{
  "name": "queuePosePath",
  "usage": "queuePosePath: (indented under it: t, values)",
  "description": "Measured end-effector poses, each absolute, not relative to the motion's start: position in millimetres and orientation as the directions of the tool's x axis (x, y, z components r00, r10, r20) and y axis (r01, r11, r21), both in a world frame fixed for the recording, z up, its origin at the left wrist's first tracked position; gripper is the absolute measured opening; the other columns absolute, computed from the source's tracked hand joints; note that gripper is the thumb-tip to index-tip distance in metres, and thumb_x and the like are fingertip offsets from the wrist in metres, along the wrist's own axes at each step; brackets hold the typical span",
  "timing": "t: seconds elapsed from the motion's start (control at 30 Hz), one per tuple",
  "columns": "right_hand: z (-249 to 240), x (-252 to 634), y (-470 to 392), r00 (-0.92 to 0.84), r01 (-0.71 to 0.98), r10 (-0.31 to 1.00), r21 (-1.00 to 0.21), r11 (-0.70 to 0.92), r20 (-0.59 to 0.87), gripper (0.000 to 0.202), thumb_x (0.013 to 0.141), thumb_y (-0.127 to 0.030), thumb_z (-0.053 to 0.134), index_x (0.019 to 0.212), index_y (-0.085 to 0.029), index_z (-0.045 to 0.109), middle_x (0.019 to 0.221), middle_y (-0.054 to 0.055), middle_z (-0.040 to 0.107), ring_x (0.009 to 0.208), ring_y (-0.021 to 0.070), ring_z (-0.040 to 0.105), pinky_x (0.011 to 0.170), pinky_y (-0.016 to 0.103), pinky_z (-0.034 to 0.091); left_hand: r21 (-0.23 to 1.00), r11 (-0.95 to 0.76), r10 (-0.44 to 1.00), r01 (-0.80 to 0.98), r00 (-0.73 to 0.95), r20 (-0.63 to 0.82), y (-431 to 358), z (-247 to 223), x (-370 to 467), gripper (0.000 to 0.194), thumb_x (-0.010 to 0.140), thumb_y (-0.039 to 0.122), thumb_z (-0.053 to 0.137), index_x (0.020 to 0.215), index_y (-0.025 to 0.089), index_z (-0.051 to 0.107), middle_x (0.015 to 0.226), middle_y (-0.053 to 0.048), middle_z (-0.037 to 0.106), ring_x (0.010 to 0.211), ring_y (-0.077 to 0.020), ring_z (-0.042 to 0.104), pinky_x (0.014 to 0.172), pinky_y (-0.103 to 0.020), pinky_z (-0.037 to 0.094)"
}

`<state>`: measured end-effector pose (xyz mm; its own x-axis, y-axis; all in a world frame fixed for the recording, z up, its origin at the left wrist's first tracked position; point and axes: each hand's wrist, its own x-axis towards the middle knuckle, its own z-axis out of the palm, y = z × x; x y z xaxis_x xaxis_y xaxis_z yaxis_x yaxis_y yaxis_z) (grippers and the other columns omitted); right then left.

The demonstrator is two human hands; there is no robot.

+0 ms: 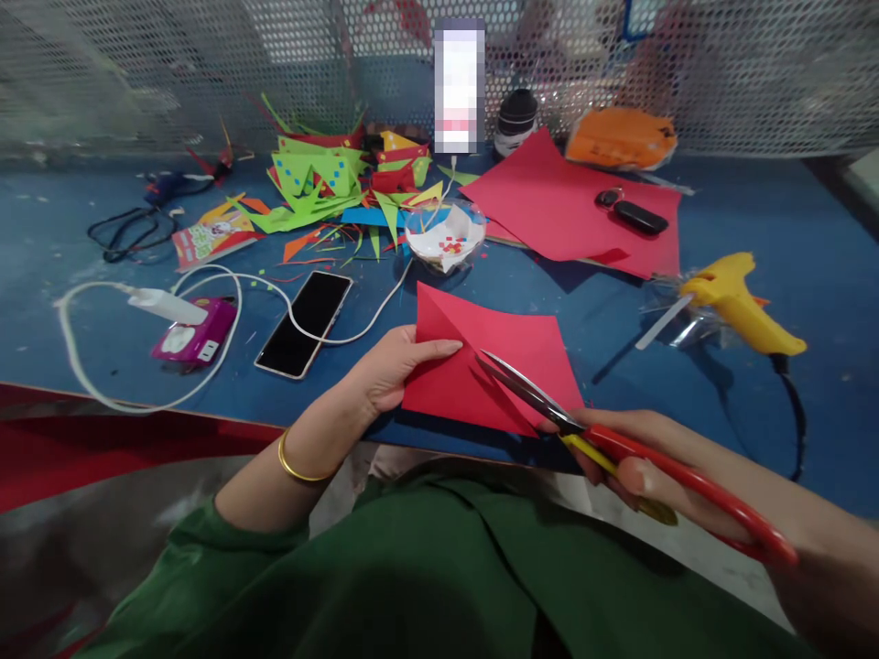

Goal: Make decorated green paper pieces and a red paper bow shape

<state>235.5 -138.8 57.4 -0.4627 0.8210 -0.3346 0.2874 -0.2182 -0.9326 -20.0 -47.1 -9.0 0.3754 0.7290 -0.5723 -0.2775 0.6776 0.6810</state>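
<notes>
red paper [532, 343] lies pinched in my left fingers [439, 350], its lower edge close to the near rim of the table [481, 265]. bare blue surface opens to the right of it, as far as the one yellow glue gun [732, 288]; a narrower bare patch lies ahead of my left fingers, short of the one clear bowl [446, 240]. my left hand reaches in from the side, thumb flat on top, the other fingers mostly hidden beneath. my right fingers [642, 476] are closed around the one pair of scissors [618, 444], blades slanting forward and left over the paper, tips pointing toward my left thumb; how far the blades part i cannot tell. one dark phone [306, 325] lies flat, left of my left fingers, crossed by a white cable [336, 342].
</notes>
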Motion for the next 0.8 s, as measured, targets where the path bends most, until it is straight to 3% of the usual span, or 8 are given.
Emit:
queuePosePath:
  t: [0.2,0.53,0.67,0.8]
  values:
    - [60,234,-148,-0.413,0.263,0.844,-0.932,-0.249,-0.342,0.065,0.077,-0.088,0.046,0.086,-0.030,0.074,0.070,0.007,0.060,0.064,0.0239,0.056,0.059,0.037,0.047,0.678,0.677,0.731,-0.287,0.371,-0.572,-46,-11,-21,0.022,0.073,0.010,0.080,0.095,0.010,0.076,0.088,-0.013,0.080,0.076,-0.0222,0.075,0.089,-0.040,0.059]
    - [58,239,-148,-0.424,0.234,0.855,-0.948,-0.217,-0.300,0.070,0.068,-0.095,0.046,0.080,-0.030,0.070,0.060,0.004,0.054,0.051,0.0191,0.047,0.047,0.035,0.041,0.677,0.676,0.732,-0.290,0.368,-0.574,-45,-15,-24,0.028,0.070,0.015,0.085,0.096,0.010,0.076,0.089,-0.014,0.080,0.075,-0.0237,0.075,0.079,-0.039,0.062]
    - [40,247,-140,-0.549,0.258,0.762,-0.936,-0.239,-0.345,0.061,0.077,-0.086,0.049,0.082,-0.028,0.069,0.058,0.002,0.051,0.048,0.0155,0.042,0.042,0.030,0.035,0.696,0.663,0.743,-0.275,0.355,-0.568,-47,-16,-23,0.030,0.070,0.018,0.086,0.096,0.010,0.076,0.091,-0.015,0.080,0.078,-0.0235,0.075,0.078,-0.036,0.062]
    - [21,253,-136,-0.544,0.338,0.734,-0.907,-0.252,-0.407,0.055,0.087,-0.076,0.049,0.090,-0.023,0.065,0.063,0.000,0.050,0.052,0.0126,0.042,0.043,0.025,0.035,0.711,0.651,0.750,-0.266,0.372,-0.547,-50,-17,-22,0.030,0.070,0.019,0.087,0.097,0.010,0.077,0.095,-0.014,0.080,0.080,-0.0223,0.075,0.078,-0.033,0.061]
